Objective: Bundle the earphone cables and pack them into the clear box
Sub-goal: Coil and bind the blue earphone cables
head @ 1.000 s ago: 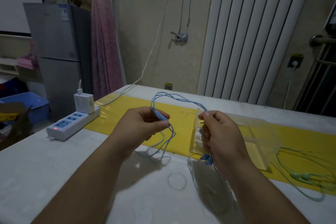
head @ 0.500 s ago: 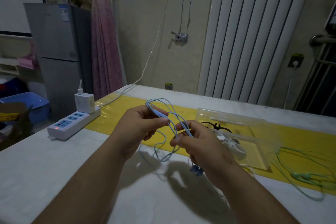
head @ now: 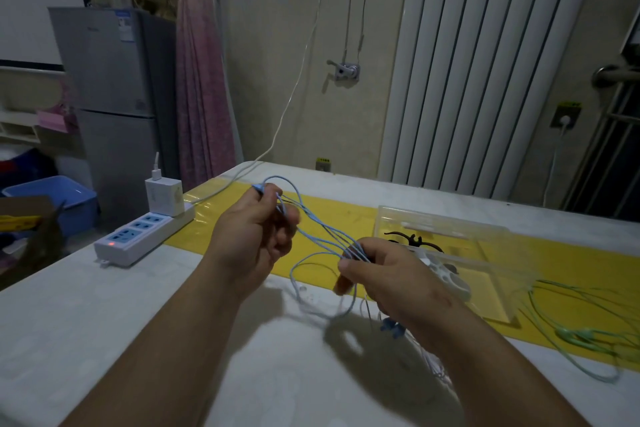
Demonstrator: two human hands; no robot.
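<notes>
blue cable (head: 322, 230), strung btwn both fingers (head: 349, 265)

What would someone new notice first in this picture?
The left hand and right hand catch the eye first, stretching loops of blue cable between them above the table. Just right of them a clear box sits on a yellow strip, and a green cable lies loose at far right. A power strip with a red light sits at left.

Bare desk (head: 104, 340) lay open at the near left. A power strip (head: 142, 239) blocked the far left; the clear box (head: 433, 224) and a green cable (head: 573, 337) crowded the right.
</notes>
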